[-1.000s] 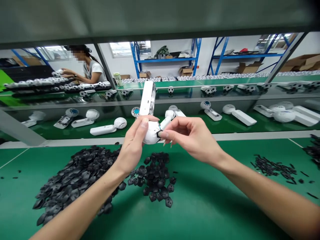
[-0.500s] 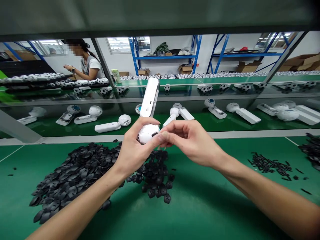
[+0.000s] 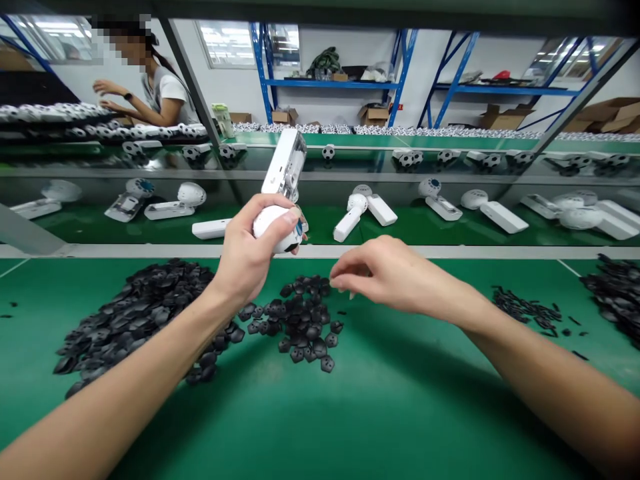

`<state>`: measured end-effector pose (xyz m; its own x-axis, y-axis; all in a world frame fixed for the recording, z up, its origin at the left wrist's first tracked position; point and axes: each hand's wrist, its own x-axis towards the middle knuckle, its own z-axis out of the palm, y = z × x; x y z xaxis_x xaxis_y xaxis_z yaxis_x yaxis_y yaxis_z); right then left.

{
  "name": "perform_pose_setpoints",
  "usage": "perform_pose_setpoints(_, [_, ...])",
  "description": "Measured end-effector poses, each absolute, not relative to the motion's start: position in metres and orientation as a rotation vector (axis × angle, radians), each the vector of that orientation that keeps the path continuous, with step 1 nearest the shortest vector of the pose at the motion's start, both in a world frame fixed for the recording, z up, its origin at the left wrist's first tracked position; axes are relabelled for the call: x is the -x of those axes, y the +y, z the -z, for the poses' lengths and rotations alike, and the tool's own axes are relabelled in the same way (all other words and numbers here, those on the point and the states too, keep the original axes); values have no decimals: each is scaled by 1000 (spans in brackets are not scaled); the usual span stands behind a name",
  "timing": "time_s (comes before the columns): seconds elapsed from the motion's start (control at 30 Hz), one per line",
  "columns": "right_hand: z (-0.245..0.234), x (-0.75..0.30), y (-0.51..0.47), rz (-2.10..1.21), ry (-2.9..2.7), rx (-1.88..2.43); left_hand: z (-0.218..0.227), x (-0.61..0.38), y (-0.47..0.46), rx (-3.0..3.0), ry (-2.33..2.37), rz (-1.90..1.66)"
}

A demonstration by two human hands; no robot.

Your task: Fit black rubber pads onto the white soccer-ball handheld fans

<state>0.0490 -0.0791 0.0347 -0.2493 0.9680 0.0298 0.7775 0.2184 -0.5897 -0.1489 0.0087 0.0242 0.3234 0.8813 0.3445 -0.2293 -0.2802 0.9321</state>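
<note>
My left hand [image 3: 247, 243] is wrapped round the ball-shaped head of a white handheld fan [image 3: 281, 163]. The fan's handle tilts up and away, its side uncovered so that inner parts show. Blue shows inside the ball, and a black patch sits on its underside. To the right, my right hand [image 3: 383, 275] hovers apart from the fan with thumb and forefinger tips drawn together; anything between them is hidden. Those tips are beside a small heap of black five-sided pieces [image 3: 305, 327]. A larger heap of black pieces [image 3: 145, 307] lies beyond my left forearm.
Several white fans [image 3: 500, 217] lie on the green shelf behind a pale ledge [image 3: 450, 251]. Small black strips [image 3: 525, 308] and another black heap [image 3: 617, 293] are at the right. A co-worker [image 3: 163, 93] is at the far left, near trays of football-patterned balls. A grey post [image 3: 187, 73] rises there.
My right hand has left the fan and moved down to the small heap's right edge. My left hand has shifted left with the fan, turning its uncovered side into view. The camera has tilted down.
</note>
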Motion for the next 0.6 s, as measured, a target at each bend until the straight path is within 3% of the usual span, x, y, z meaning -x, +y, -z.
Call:
perform_pose_setpoints(0.23, [-2, -40, -70, -560, -2469, 1703, -25, 151, 13, -1469, 648, -1271])
perform_pose_setpoints(0.6, [7, -31, -71, -519, -2520, 1672, -21, 152, 20, -1471, 658, -1293])
